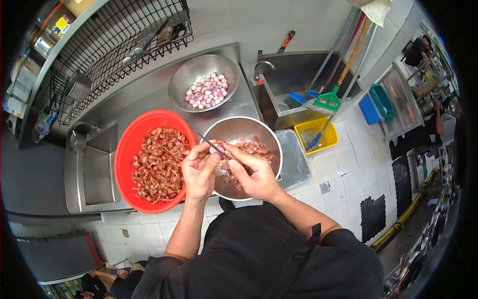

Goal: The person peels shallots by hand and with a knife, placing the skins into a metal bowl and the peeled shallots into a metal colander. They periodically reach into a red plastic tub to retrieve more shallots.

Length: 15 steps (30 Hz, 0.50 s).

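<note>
My left hand [198, 169] pinches a purple-white shallot [217, 149] above a steel bowl of peelings. My right hand [255, 175] grips a small knife [205, 139], its narrow dark blade pointing up and left against the shallot. Fingers hide the knife's handle. Beneath both hands, the wide steel bowl [275, 149] holds reddish-brown skins [253, 147]. Left of it stands a red basin [123, 152] heaped with unpeeled shallots [162, 162]. Behind, a steel colander-like bowl [181, 74] contains many peeled shallots [206, 91].
A steel counter [144, 99] carries the bowls, between a small sink [99, 172] and a deep sink [284, 74]. A wire rack [119, 45] hangs above. Right are a yellow bucket [326, 144], a green broom [327, 100] and a grey bin [297, 164]. Other people are at the far right and lower left.
</note>
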Available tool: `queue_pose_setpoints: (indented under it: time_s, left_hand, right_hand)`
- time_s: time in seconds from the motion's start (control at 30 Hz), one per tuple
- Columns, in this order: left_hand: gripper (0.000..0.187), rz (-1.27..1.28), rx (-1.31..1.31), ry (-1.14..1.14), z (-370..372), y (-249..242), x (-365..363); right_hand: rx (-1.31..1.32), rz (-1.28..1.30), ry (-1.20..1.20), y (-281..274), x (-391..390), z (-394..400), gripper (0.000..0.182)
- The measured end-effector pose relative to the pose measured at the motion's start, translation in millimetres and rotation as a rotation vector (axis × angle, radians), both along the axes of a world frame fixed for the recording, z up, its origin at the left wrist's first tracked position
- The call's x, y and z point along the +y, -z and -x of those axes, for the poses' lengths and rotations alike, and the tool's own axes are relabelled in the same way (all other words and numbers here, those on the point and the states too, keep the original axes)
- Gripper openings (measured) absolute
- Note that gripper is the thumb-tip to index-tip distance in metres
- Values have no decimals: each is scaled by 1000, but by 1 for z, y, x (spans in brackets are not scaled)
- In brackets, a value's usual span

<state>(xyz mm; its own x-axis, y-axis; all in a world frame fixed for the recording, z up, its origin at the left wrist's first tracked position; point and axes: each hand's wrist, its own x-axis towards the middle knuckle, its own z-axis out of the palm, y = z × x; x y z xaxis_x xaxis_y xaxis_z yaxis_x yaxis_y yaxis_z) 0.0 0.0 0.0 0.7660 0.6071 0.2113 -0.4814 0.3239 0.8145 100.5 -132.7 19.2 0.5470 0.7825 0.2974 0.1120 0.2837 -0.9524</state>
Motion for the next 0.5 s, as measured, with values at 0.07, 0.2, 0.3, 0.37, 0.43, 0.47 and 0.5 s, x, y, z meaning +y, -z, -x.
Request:
queue_pose_setpoints:
  time_s: [0.07,0.2,0.3,0.37,0.43,0.47,0.5]
  left_hand:
    - [32,-3,24,-27,0,-2,1]
    - [34,-95,43,-7,-1,1,3]
    - [34,-42,48,77,1,-4,4]
    - [35,31,10,129,-1,-8,3]
    - [36,51,4,126,-2,-11,2]
    - [37,74,-1,123,-3,-12,1]
    - [37,73,-1,123,-2,-10,2]
  right_hand:
    - [-92,-46,49,2,3,0,36]
    - [-135,-19,41,-1,-3,-11,35]
    - [33,-26,-3,-2,-5,-12,35]
    - [339,239,-49,-6,-9,-12,34]
    - [225,144,-26,2,-5,-10,35]
    - [112,52,-2,5,-4,-9,37]
    - [113,51,-2,3,-4,-9,37]
